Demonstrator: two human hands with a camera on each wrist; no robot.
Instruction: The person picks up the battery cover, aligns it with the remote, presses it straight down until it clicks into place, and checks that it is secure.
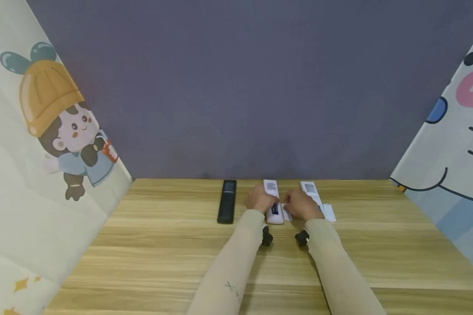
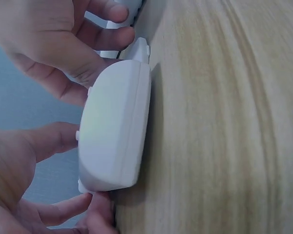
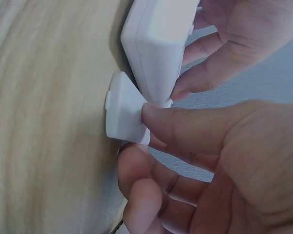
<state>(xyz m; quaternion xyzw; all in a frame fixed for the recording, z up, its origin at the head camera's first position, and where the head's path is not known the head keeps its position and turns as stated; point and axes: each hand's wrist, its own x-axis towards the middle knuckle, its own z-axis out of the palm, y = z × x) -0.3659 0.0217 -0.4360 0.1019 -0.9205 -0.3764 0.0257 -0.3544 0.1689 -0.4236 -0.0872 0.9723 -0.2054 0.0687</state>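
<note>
A white remote control [image 1: 272,188] lies face down with its battery compartment uncovered and a dark blue battery [image 1: 275,209] showing inside. My left hand [image 1: 261,200] grips its left side, thumb over the top, as the left wrist view shows around the remote's end [image 2: 112,126]. Just to the right, my right hand [image 1: 302,205] pinches a small white battery cover [image 3: 127,109] between thumb and fingers, tilted beside the remote. Beyond the right hand lies a second white remote control [image 1: 310,190], partly hidden by that hand.
A black remote control [image 1: 227,202] lies left of the left hand. Another white battery cover [image 1: 329,212] rests beside the second white remote. The wooden table [image 1: 161,245] meets a grey-blue panel [image 1: 236,96] at the back, with printed cloths on both sides.
</note>
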